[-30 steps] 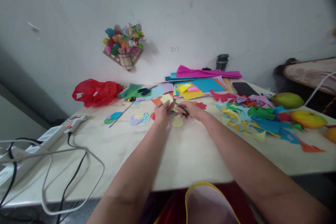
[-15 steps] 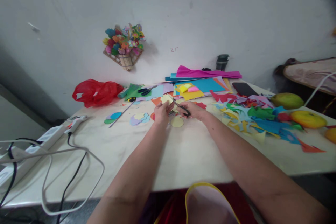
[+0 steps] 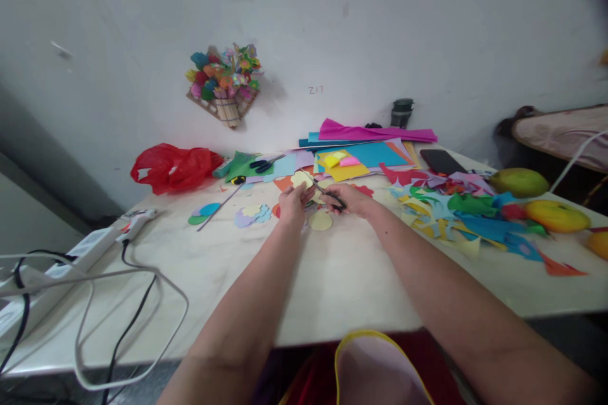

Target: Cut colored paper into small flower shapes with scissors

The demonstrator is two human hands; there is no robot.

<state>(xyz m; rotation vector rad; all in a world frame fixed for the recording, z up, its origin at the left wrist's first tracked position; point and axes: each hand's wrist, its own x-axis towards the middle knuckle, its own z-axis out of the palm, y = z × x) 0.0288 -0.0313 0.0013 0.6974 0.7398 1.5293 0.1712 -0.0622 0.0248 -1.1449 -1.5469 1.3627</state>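
Pinched in my left hand [image 3: 293, 202] is a pale yellow paper flower [image 3: 302, 179] with a scalloped edge. My right hand [image 3: 349, 199] is closed round the dark handles of a pair of scissors [image 3: 336, 198], whose blades reach up and left to the flower's right edge. Just below the hands a pale yellow paper circle [image 3: 321, 221] lies on the table. To the left rests a small pile of blue and lilac scalloped paper pieces [image 3: 256, 216]. Behind the hands I see orange and red paper, partly hidden.
Coloured paper scraps [image 3: 456, 209] spread to the right, beside mangoes [image 3: 558, 215] and a phone [image 3: 443, 162]. Paper sheets [image 3: 380, 155] and a second pair of scissors [image 3: 266, 164] lie at the back. A red plastic bag [image 3: 175, 168], a power strip [image 3: 85, 252] and loose cables occupy the left.
The yellow flower and the scissor blades have shifted very slightly against each other. Both hands stay in nearly the same place.
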